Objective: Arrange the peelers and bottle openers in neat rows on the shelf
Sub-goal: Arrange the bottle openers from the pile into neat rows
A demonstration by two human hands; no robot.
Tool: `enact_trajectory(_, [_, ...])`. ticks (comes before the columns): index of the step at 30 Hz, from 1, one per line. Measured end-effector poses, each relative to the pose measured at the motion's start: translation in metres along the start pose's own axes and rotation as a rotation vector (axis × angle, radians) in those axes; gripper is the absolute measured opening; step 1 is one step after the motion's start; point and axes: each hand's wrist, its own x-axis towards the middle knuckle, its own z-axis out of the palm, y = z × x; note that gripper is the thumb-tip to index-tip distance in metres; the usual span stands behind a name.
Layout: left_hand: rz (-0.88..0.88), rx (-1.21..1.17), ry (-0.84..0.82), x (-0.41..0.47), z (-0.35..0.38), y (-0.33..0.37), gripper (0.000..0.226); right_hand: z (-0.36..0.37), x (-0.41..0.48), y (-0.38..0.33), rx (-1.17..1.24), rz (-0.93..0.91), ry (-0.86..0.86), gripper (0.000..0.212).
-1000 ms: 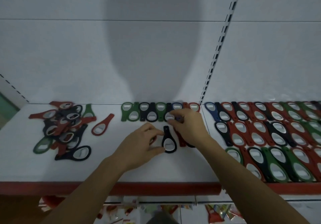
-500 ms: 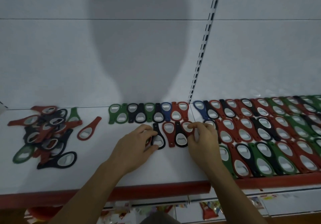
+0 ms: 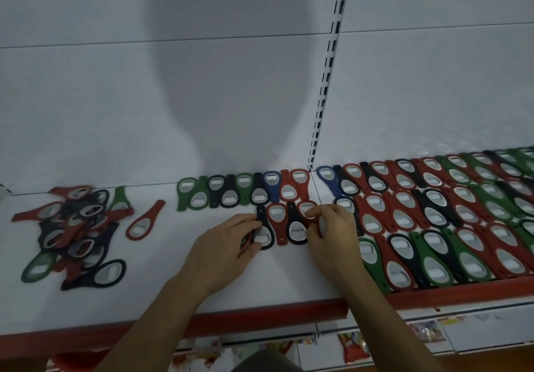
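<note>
Pinches a black bottle opener with left hand and a red bottle opener with right hand, second row, mid-shelf. Hemmed by finished rows rightward; tangled heap well left.

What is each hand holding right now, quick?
Left hand: pinching the black bottle opener at the second row's left end.
Right hand: fingers curled on the red bottle opener at that row's right end.

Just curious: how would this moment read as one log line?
left hand: grips black opener | right hand: pinches red opener | second row: unfinished | loose pile: left on shelf
</note>
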Motion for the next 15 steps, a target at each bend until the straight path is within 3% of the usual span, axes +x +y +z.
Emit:
enact_trajectory(5, [0.018, -0.047, -0.036, 0.001, -0.006, -0.002, 0.048, -0.003, 0.0, -0.002, 0.014, -0.003, -0.005, 0.026])
enact_trajectory(8, [-0.033, -0.187, 0.035, 0.002, -0.015, 0.002, 0.056, -0.009, -0.003, -0.016, 0.026, -0.129, 0.02, 0.028])
enact_trajectory(12, [-0.037, -0.385, 0.04, 0.005, -0.022, 0.01, 0.08, -0.007, -0.007, -0.054, 0.218, -0.382, -0.284, 0.026])
enact_trajectory(15, [-0.02, -0.509, 0.019, 0.003, -0.025, 0.012, 0.087, 0.008, -0.003, -0.072, 0.304, -0.471, -0.338, 0.017])
